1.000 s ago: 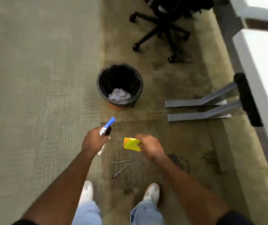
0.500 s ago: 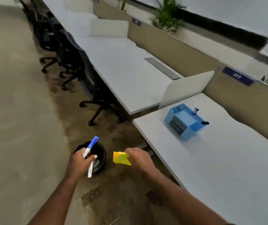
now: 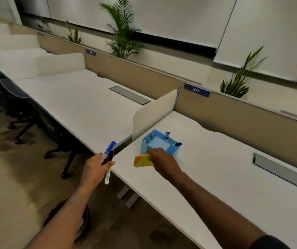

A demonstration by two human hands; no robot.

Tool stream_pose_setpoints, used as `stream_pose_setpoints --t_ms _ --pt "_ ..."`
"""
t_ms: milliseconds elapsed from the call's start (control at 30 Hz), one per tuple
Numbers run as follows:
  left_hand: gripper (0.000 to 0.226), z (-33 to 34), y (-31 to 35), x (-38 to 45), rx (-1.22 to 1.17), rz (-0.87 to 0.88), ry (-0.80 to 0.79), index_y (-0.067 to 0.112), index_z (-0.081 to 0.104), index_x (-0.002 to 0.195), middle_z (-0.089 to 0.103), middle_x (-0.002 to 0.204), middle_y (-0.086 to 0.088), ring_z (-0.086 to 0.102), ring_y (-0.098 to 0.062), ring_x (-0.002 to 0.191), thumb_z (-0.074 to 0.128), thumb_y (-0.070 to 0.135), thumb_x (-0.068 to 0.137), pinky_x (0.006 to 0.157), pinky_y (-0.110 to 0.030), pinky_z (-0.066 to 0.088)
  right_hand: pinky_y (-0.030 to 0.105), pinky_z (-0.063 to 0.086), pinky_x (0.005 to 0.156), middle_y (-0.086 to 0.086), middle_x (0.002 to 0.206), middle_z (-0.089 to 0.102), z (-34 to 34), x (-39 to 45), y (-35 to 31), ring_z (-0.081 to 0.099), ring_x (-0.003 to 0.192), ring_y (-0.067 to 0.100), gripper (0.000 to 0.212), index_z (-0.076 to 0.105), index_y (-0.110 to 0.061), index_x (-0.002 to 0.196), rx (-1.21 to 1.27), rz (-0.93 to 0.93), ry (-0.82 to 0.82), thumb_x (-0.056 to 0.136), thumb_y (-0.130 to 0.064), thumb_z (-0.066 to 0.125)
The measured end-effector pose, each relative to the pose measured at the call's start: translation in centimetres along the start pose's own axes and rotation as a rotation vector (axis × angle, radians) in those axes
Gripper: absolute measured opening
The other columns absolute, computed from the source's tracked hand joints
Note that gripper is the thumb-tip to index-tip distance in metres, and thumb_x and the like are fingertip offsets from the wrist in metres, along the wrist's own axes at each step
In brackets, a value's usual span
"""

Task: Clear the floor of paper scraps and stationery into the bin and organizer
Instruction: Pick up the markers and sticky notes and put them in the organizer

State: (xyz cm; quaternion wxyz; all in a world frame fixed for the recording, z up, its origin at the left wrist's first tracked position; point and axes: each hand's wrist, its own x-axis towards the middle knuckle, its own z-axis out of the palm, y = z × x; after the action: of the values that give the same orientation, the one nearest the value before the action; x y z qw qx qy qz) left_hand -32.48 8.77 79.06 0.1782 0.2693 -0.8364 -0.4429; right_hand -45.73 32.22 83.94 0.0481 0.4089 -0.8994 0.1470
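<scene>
Holding the sticky-note pad (image 3: pixel 142 161) clenched in your right hand (image 3: pixel 162 161) just before the organizer (image 3: pixel 157 145) on the counter (image 3: pixel 216 169), and pens (image 3: pixel 108 155) in your left hand (image 3: pixel 95 168), expect light, flexible paper; pinch its edges.

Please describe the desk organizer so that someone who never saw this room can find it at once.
On the nearest white desk, beside the low cream divider panel, stands a light blue plastic organizer box with open compartments. It is the only blue box on the desks.
</scene>
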Motion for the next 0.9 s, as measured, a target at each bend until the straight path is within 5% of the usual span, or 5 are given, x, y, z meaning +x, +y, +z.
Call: stream_pose_setpoints --t_ms 133,400,667,900 --pt "0.021 4.3 3.6 4.2 -0.057 -0.001 -0.027 0.022 0.063 0.088 0.067 0.084 0.002 0.064 -0.014 0.079 0.079 0.036 0.082 0.068 -0.032 0.055 0.034 0.039 0.065 0.005 0.109 0.063 -2.5 3.1 8.1 0.058 0.103 0.028 0.032 0.058 -0.021 0.105 -0.099 0.001 -0.038 0.084 0.003 0.058" --pt "0.021 11.5 9.0 10.8 -0.105 0.054 0.001 0.021 0.065 0.092 0.066 0.079 0.012 0.062 -0.005 0.071 0.077 0.035 0.084 0.059 -0.014 0.042 0.041 0.051 0.074 0.001 0.108 0.062 -3.2 7.9 20.0 0.052 0.104 0.021 0.029 0.058 -0.022 0.115 -0.154 -0.067 -0.15 0.089 -0.006 0.057" --pt "0.019 15.2 11.9 15.3 -0.085 0.094 0.031 0.017 0.068 0.091 0.066 0.078 0.013 0.063 -0.004 0.073 0.078 0.031 0.084 0.06 -0.016 0.042 0.038 0.047 0.076 0.001 0.112 0.063 -0.1 10.5 23.3 0.053 0.106 0.02 0.028 0.059 -0.025 0.115 -0.078 -0.215 -0.32 0.093 -0.009 0.057" --pt "0.024 16.6 12.5 17.5 -0.066 0.111 0.041 0.016 0.066 0.098 0.068 0.086 0.005 0.067 -0.017 0.08 0.078 0.031 0.084 0.064 -0.017 0.049 0.042 0.052 0.076 0.0 0.115 0.064 1.1 11.9 24.0 0.055 0.105 0.023 0.027 0.06 -0.022 0.113 -0.099 -0.357 -0.361 0.09 -0.007 0.06"
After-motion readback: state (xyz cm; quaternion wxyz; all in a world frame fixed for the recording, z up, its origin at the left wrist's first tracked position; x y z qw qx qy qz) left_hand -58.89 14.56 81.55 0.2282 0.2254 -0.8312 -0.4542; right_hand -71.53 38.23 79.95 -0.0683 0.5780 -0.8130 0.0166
